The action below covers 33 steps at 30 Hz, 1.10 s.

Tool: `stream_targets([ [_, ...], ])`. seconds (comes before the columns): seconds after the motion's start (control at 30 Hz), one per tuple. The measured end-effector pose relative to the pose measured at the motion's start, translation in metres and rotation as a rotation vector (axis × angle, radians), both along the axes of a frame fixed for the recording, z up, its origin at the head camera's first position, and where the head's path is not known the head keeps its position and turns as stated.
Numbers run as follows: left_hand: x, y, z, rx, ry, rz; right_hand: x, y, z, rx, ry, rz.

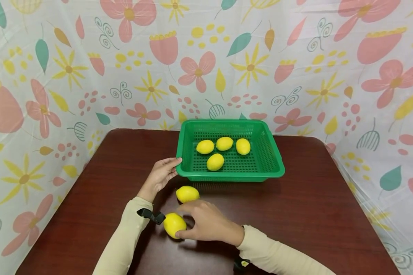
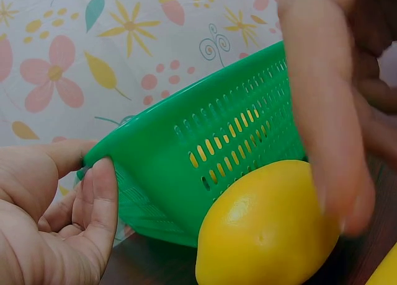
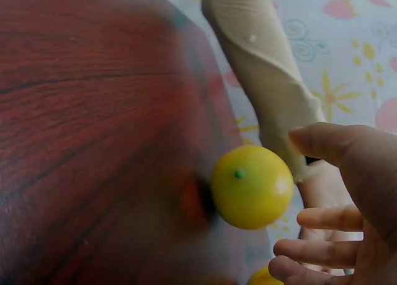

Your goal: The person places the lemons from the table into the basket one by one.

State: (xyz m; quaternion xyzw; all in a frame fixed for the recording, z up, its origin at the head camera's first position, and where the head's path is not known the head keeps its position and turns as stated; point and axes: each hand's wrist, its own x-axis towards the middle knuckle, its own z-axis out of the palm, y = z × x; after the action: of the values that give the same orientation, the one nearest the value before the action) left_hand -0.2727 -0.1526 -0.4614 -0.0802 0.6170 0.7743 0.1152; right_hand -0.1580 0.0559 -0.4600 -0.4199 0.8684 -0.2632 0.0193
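Note:
My left hand [image 1: 160,176] grips the rim of a green plastic basket [image 1: 230,177] at its near left corner, thumb and fingers on either side in the left wrist view. Several yellow lemons [image 1: 215,162] lie inside on the slotted floor. Outside, one lemon [image 1: 187,194] rests on the table just in front of the basket, and a second lemon [image 1: 174,224] lies nearer to me, beside my left wrist. Around that nearer lemon my right hand [image 1: 208,220] reaches with thumb and fingers spread. The right wrist view shows a gap between its fingers [image 3: 329,218] and the lemon [image 3: 251,189].
The dark brown wooden table [image 1: 316,206] extends to both sides of the basket. Behind it hangs a white curtain [image 1: 206,57] with a flower print. A black strap [image 1: 150,215] on my left wrist sits close to the nearer lemon.

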Motion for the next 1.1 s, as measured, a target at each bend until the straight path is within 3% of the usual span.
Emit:
stream_targets([
  [0.4, 0.002, 0.0, 0.002, -0.008, 0.0, -0.003, 0.002, -0.02, -0.008, 0.18, -0.018, -0.048],
  [0.7, 0.001, 0.0, 0.002, -0.003, 0.009, -0.003, 0.001, -0.021, -0.015, 0.088, -0.041, -0.021],
  [1.1, 0.001, 0.0, 0.0, 0.001, 0.003, 0.001, 0.006, 0.001, 0.0, 0.053, -0.097, -0.013],
])
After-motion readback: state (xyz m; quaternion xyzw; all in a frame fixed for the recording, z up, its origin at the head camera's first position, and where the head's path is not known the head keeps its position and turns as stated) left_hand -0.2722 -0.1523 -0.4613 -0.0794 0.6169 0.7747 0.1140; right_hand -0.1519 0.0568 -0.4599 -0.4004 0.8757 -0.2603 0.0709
